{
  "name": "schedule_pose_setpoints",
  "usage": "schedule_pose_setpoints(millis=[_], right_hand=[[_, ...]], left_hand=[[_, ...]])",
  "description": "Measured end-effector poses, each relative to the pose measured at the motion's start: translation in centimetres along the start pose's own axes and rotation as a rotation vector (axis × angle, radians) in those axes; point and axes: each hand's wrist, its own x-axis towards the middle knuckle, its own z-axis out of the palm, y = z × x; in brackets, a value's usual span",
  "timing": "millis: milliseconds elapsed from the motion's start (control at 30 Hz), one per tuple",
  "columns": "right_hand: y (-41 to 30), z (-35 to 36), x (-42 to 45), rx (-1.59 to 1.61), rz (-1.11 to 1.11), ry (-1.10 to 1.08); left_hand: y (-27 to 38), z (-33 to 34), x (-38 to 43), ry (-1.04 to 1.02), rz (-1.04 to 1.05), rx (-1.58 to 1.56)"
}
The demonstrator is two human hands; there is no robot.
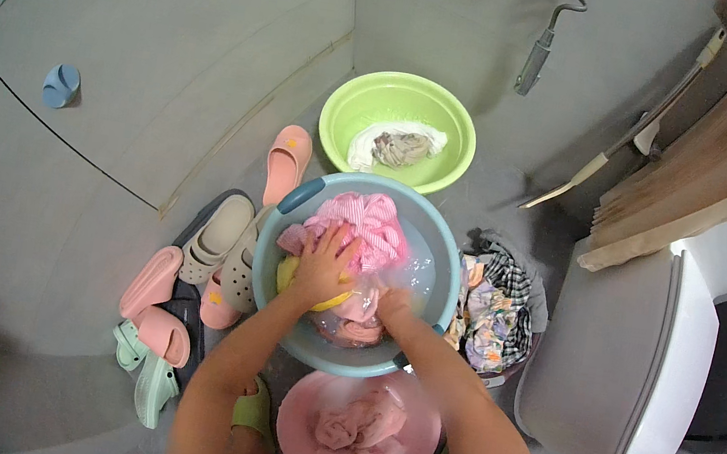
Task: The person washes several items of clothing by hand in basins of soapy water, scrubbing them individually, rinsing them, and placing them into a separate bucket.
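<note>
A blue plastic basin [454, 267] in front of me holds cloudy water and wet laundry. My left hand [328, 267] lies with spread fingers on a pink-and-white striped cloth [367, 224] heaped at the far side. Beneath that hand shows a yellow cloth [287, 275]. My right hand [396, 307] is in the water beside a pale pink cloth [359, 304]; its fingers are blurred and partly hidden. Nearer to me in the basin lies a salmon-coloured cloth [359, 332], partly under water.
A green basin [462, 147] with wet cloths stands behind; a pink basin [288, 439] with soaked cloth stands nearer. Patterned clothes [490, 314] are heaped at right, before a grey-and-white appliance [587, 349]. Clogs [220, 228] and slippers [150, 281] line the left wall.
</note>
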Motion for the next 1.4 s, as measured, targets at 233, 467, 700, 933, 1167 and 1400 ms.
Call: schedule_pose_setpoints(millis=[233,467,700,933,1167,1400], right_hand=[[-0.2,-0.8,-0.8,0.413,0.026,0.255],[4.4,-6.2,-10.5,0.225,-0.011,0.360],[3.2,-5.7,-9.5,0.199,0.102,0.758],[-1.2,-3.5,-5.7,0.347,0.010,0.352],[2.2,-0.7,-2.1,0.045,0.107,0.414],[3.1,-5.1,-3.6,0.420,0.175,0.540]], left_hand=[[-1.4,2.4,0.4,0.014,-0.202,0.177],[-3.2,0.6,0.4,-0.084,-0.434,-0.163],[-1.1,-11.8,-2.7,0.132,-0.292,-0.358],[5.0,-24.2,-3.0,0.332,-0.219,-0.385],[4.5,-20.0,-2.0,0.353,-0.265,-0.332],[-0.2,-8.4,-4.5,-0.052,-0.136,0.075]])
